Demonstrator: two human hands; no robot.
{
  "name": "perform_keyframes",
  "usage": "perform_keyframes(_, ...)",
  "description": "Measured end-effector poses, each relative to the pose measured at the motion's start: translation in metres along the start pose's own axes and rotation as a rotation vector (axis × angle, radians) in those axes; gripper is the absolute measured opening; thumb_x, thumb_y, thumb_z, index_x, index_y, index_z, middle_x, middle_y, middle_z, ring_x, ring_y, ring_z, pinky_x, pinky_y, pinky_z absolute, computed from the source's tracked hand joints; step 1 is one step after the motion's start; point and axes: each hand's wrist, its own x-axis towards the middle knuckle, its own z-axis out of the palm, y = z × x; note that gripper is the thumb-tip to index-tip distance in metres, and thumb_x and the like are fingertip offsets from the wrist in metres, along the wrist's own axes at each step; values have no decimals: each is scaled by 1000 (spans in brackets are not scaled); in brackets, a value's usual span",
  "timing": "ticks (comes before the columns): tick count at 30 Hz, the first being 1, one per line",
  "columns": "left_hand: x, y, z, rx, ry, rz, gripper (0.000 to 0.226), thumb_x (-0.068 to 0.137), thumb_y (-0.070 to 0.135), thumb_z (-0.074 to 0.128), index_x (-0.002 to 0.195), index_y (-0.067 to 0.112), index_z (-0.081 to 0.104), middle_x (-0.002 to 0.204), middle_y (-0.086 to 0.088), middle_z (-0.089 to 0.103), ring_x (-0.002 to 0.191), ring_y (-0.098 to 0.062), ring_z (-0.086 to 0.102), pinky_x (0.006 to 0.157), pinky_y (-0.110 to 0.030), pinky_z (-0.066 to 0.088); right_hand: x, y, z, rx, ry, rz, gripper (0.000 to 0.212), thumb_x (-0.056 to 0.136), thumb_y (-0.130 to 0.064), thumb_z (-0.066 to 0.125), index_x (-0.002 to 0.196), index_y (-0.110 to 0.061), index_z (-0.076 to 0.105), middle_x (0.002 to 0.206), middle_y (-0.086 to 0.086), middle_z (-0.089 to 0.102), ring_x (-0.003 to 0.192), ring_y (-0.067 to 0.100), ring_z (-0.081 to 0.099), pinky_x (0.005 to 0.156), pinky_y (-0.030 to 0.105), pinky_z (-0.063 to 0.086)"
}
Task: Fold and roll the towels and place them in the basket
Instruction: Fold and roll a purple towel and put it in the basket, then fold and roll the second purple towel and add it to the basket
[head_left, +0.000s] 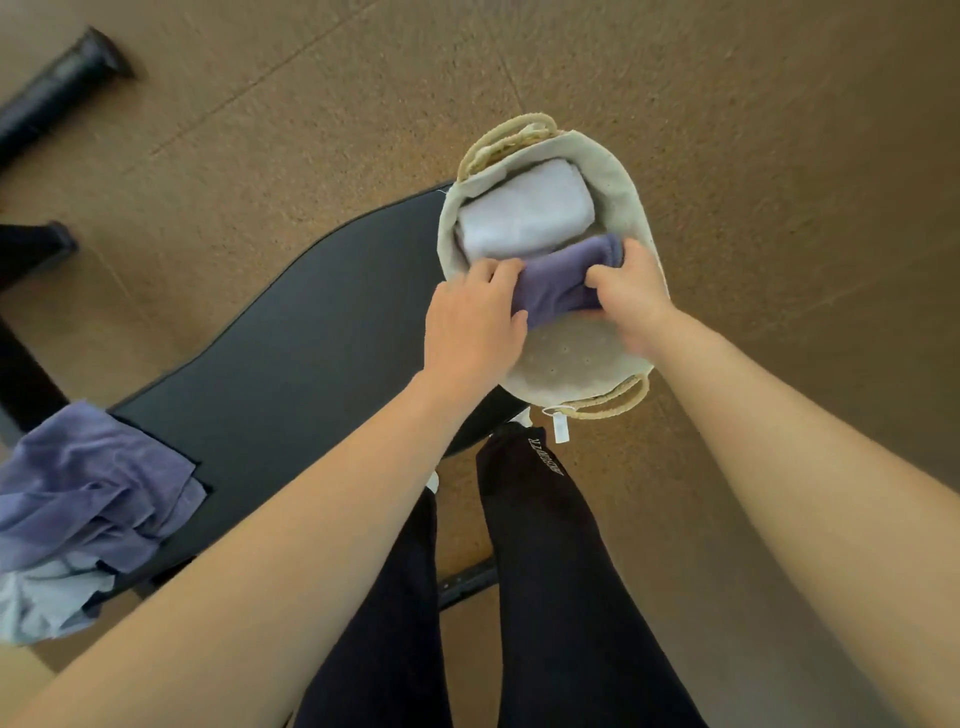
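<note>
Presently, entry one: rolled purple towel (558, 283), soft matte cloth, lying crosswise inside the basket (621, 179) about midway along its length. The left hand (470, 317) grips the roll's left end with fingers curled over the top. The right hand (631, 296) clasps the right end, fingers wrapped round the cloth. Just beyond the grip, touching the purple roll, lies a pale rolled towel (524, 215), white to faint lilac, at the far end of the basket. On the near side of the grip the cream lining is bare.

Entry two: basket, oval, cream fabric liner folded over the rim, with rope handles (511, 137) at the far and near ends.

Entry three: far left of the grip, a heap of loose towels (88, 499), purple over pale blue, crumpled on the black tabletop (291, 343). The tabletop runs from the heap up to the basket's left wall; what bears the basket cannot be told.

Entry four: floor (753, 104), tan speckled carpet, with black legs (57, 78) at upper left. Below the grip, black trousers (545, 571).

Entry five: a small white tag (560, 428) hangs from the near handle, print illegible; pale lettering on the trousers, too small to read
</note>
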Motion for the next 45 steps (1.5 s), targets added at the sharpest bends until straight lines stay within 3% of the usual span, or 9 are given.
perform_keyframes(4,12,-11,14,306,59,129,31,77,14,71,108,16,67,99,-7,67,87,-32,59,73,-41,40,22,-2,17,-153,33,-41,51,89,-6,55,139,-13,50,131,12,61,126,30,56,103,38,47)
perform_keyframes(12,24,-20,10,360,-9,181,43,81,31,73,121,20,65,145,-10,53,136,-35,46,110,-48,32,24,26,10,-315,41,-302,63,93,-19,65,151,-16,39,147,7,54,137,27,49,116,44,39)
perform_keyframes(16,27,-20,15,407,-84,149,42,74,36,80,111,20,68,139,-8,55,129,-34,49,110,-46,29,3,32,8,-719,209,-461,80,90,-27,73,156,-13,30,146,12,50,124,34,57,98,45,50)
perform_keyframes(19,33,-11,19,419,-68,80,43,68,30,80,107,18,66,132,-10,55,121,-34,50,106,-43,28,-13,31,7,-751,409,-695,56,83,-15,74,135,-10,55,114,14,56,95,31,59,72,45,56)
perform_keyframes(24,34,-11,26,429,-13,80,42,70,29,77,107,16,61,127,-9,54,117,-33,50,104,-43,30,-6,29,11,-671,5,-624,64,86,-8,67,147,-14,46,125,12,50,110,29,55,89,44,53)
perform_keyframes(28,33,-10,27,402,4,82,41,69,29,77,106,16,63,126,-8,54,118,-33,51,102,-42,29,5,24,7,-689,-73,-490,75,88,-8,66,156,-19,36,135,13,42,122,30,51,104,42,46)
perform_keyframes(36,-5,-15,10,9,125,66,34,77,19,69,110,19,71,123,-3,65,115,-27,60,95,-40,40,-23,16,8,-551,32,-501,63,89,-17,68,148,-19,47,130,7,53,117,24,58,99,45,51)
perform_keyframes(39,-43,-25,-4,-232,203,-79,21,87,16,67,107,20,72,110,2,68,99,-18,61,77,-31,49,-58,12,21,-446,110,-604,48,88,-21,70,134,-14,59,115,6,56,99,19,60,89,36,54)
perform_keyframes(45,-131,-92,-24,-515,114,-480,16,95,18,66,109,25,72,99,11,70,91,-6,63,85,-26,55,-136,-1,93,-462,-28,-802,26,93,-22,69,118,-15,68,108,1,63,96,13,61,83,27,56)
